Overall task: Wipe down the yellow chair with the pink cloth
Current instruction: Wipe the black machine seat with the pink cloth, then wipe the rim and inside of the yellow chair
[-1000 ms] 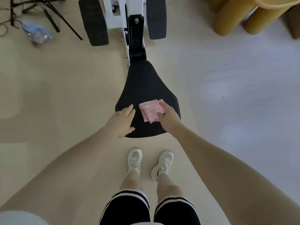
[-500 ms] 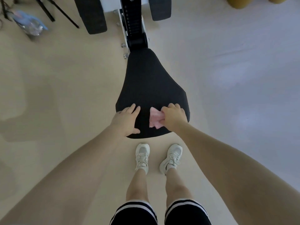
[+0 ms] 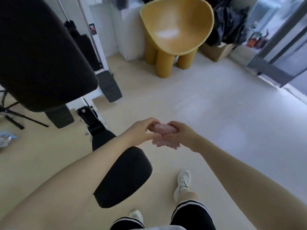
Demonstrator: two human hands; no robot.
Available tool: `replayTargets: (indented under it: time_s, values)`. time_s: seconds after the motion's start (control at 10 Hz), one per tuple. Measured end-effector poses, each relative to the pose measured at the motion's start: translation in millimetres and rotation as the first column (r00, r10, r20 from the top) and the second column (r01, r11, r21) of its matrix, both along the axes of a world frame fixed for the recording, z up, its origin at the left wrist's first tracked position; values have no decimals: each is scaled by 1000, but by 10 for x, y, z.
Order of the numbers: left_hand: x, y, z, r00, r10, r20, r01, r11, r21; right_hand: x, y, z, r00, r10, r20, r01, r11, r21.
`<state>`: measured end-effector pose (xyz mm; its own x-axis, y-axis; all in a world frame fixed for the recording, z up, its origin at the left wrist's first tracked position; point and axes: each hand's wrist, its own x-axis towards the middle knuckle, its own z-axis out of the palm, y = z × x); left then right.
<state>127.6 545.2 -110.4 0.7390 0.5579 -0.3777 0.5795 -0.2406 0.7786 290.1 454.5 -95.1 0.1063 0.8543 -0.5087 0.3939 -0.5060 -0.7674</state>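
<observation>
The yellow chair (image 3: 176,30), a rounded shell on thick legs, stands at the far side of the room, well beyond my hands. The pink cloth (image 3: 163,130) is bunched up in the air above the floor, in front of me. My right hand (image 3: 180,136) is closed around it from the right. My left hand (image 3: 141,132) pinches its left end with the fingertips. Most of the cloth is hidden inside the two hands.
A black padded bench seat (image 3: 123,176) sits low at my left, its big black backrest (image 3: 36,52) rising at upper left on a white frame (image 3: 99,42). A cardboard box (image 3: 216,50) with dark bags stands right of the chair. Open pale floor (image 3: 207,105) lies between me and the chair.
The cloth has come off the black seat and is now held in the air by both hands. My view has lifted and turned right, bringing the yellow chair into sight.
</observation>
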Motion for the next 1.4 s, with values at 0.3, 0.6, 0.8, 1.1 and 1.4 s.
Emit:
replayTargets:
  time_s: [0.3, 0.6, 0.8, 1.1, 1.4]
  values:
    - [2241, 510, 169, 974, 135, 183, -119, 988, -99, 2262, 389, 273, 927, -309, -211, 342, 929, 140]
    - [3254, 1371, -3, 956, 151, -253, -104, 976, 190, 3888, 1359, 275, 926, -344, -157, 356, 933, 58]
    - [3635, 2391, -261, 907, 235, -351, -165, 962, 219, 4509, 2595, 177, 950, -252, -185, 268, 961, 62]
    - [4588, 4471, -291, 875, 318, -364, -287, 948, 136, 5669, 4623, 273, 978, -204, 38, 202, 979, 34]
    - [5385, 5990, -372, 860, 418, -294, -394, 909, 140, 6520, 6552, 24, 972, -159, -171, 114, 962, -248]
